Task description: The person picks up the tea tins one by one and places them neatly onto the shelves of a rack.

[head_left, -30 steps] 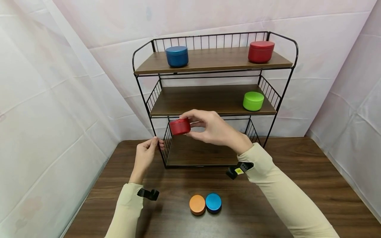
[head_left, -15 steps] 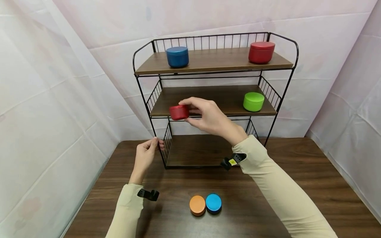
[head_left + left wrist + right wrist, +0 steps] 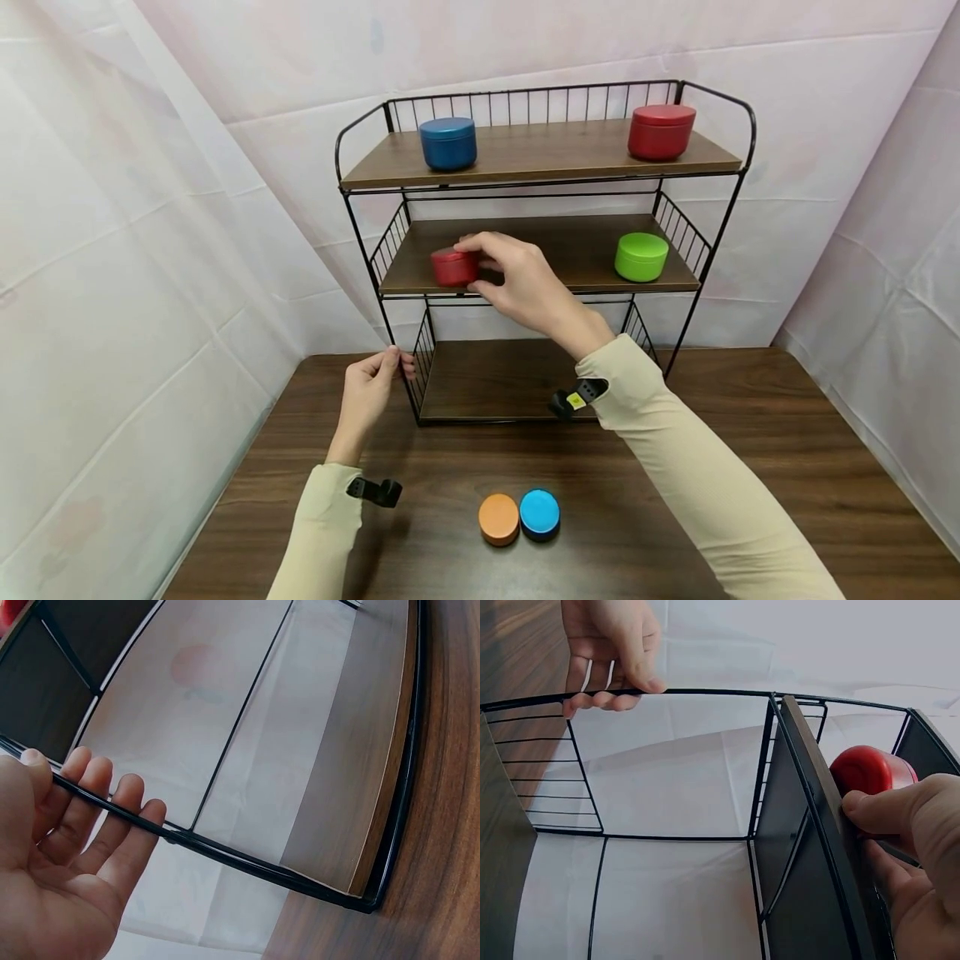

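- My right hand (image 3: 517, 275) pinches the small red tin (image 3: 453, 270) at its right side, a finger over the lid and the thumb low.
- That tin sits at the left front of the middle shelf (image 3: 581, 246); whether its base bears fully on the board, I cannot tell.
- To place it well, I would want the tin level and further in from the front edge before the pinch loosens.
- The thumb lies close to that edge (the right wrist view shows this best), so I would slide it out sideways first, lest it tip the tin.
- My left hand (image 3: 366, 396) grips the rack's left front post (image 3: 712, 691) between thumb and fingers; a steady hold there should stop the rack shifting.
- The green tin (image 3: 641, 257) stands well apart at the right of the same shelf, so I judge there is room.
- Above, the top shelf (image 3: 551, 146) carries a dark blue tin (image 3: 448, 143) and a larger red tin (image 3: 662, 132); I would avoid jolting the frame.
- Nearest me, an orange tin (image 3: 498, 519) and a bright blue tin (image 3: 539, 513) sit side by side on the tabletop (image 3: 615, 517).
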Demonstrator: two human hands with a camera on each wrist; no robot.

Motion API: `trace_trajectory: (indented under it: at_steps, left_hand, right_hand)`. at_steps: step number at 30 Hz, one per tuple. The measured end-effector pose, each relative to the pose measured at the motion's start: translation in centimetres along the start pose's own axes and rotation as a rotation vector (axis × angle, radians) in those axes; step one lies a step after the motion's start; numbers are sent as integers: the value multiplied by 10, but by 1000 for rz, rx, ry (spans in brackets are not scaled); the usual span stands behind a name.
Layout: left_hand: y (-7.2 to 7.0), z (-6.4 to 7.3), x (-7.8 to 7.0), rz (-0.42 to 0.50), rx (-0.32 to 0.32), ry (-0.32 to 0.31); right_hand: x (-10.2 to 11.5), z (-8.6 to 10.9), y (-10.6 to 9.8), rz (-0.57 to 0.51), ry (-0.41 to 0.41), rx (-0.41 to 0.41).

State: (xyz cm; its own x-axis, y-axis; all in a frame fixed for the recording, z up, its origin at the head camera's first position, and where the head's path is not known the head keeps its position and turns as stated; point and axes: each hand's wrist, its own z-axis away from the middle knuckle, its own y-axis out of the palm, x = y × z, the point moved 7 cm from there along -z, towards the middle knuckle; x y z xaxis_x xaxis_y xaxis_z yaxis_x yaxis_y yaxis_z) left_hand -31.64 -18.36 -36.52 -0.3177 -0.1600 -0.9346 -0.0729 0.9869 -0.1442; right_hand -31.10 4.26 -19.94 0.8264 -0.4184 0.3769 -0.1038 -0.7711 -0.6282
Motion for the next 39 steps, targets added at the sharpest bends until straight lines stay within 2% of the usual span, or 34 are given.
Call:
trace_trajectory:
  at_steps: [5,10,17,27,39]
  left_hand:
    - [0,0,0,-3,2,2]
    - [1,-1,1,3,8,-5]
    - [0,0,2,19,8,-14]
    - [1,0,2,24,7,-15]
    - [-1,-1,4,49,-1,-22]
  right_hand:
    - [-3,-1,2,-15,28,17]
    - [-6,-2,3,-75,42,33]
    - [-13,-6,3,-178,128,43]
    - [-19,-11,6,-187,190,90]
    - [-19,-10,7,-139,232,87]
